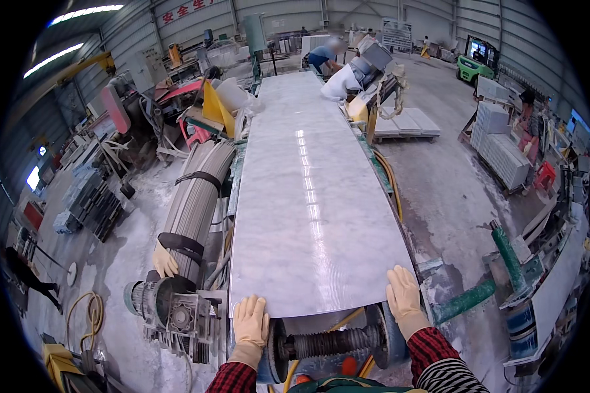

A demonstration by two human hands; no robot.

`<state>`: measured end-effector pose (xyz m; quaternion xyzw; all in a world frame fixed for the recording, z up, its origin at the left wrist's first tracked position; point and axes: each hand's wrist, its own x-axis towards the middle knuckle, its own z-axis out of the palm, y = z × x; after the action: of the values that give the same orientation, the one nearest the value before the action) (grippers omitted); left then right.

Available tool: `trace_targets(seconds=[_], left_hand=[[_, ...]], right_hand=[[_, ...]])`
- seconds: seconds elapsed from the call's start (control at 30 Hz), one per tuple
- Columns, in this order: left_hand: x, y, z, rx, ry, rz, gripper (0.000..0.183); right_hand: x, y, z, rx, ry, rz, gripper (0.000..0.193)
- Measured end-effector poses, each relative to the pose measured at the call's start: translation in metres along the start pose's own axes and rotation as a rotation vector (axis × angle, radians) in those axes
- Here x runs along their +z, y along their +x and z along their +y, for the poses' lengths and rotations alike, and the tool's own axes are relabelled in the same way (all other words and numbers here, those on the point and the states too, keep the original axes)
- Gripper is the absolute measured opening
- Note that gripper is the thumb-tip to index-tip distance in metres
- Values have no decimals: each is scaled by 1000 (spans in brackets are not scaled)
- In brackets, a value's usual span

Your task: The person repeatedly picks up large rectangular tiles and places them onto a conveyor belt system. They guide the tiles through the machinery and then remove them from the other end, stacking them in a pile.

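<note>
A long, pale grey polished stone slab [301,196] lies flat on a machine bed and stretches away from me. Both my hands wear cream rubber gloves. My left hand [250,321] rests on the near left corner of the slab, fingers extended along its top. At the near right corner, my right hand [406,296] lies along the edge with its fingers stretched out. The undersides of both hands are hidden. Just below the slab's near edge, a dark ribbed shaft [331,342] runs between two blue drums.
Left of the bed are a strapped bundle of long strips [193,187], a loose glove [165,261] and a motor with gearbox [177,313]. Green pipes [465,301] stick out on the right. A person in blue [322,56] bends by the slab's far end. A green forklift [476,62] stands far right.
</note>
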<state>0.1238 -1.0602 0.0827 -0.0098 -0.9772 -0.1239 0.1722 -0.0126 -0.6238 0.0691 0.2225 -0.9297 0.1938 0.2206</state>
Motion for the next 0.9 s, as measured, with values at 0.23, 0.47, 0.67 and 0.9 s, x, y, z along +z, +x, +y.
trace_targets(seconds=[0.23,0.47,0.67,0.9], left_hand=[[0,-7,-3,7,-1,7,45],[-4,-8,-1,0,-30,8,44],[-1,-12,-4,10,1,50,45],[1,-12,-4,11,6,49,45]], right_hand=[[-6,1,-9,34,16,-43,39],[-4,-4,-10,-13,-33,30,37],[-5,-3,-13,-20,-31,21,37],[-3,-8,-11,3,-46,-6,38]])
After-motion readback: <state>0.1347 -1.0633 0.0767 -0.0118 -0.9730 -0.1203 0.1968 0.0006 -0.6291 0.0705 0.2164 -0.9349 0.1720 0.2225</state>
